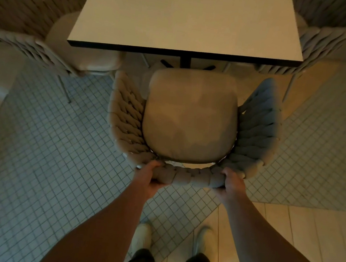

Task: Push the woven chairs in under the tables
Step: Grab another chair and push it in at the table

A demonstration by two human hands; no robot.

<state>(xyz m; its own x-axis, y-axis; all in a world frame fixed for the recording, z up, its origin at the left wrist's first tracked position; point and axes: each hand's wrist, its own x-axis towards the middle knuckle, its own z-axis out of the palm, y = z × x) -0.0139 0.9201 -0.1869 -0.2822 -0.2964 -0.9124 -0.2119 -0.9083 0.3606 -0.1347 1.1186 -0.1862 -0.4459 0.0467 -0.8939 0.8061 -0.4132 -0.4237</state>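
Both hands grip the top of the woven chair's backrest [189, 177] — the left hand [150, 178] wrapped round its left end, the right hand [231, 185] round its right end, fingers curled over the braided rim. Its cushioned seat [190, 115] faces the table [188, 21], front edge just short of the tabletop's near dark edge — two more woven chairs [27, 13] flank the table on the tiled floor [39, 161]

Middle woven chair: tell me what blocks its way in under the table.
Nothing visible blocks it. The woven chair, held at its back by the left hand and right hand, faces the table squarely; only the table's pedestal base stands ahead, beneath the top.
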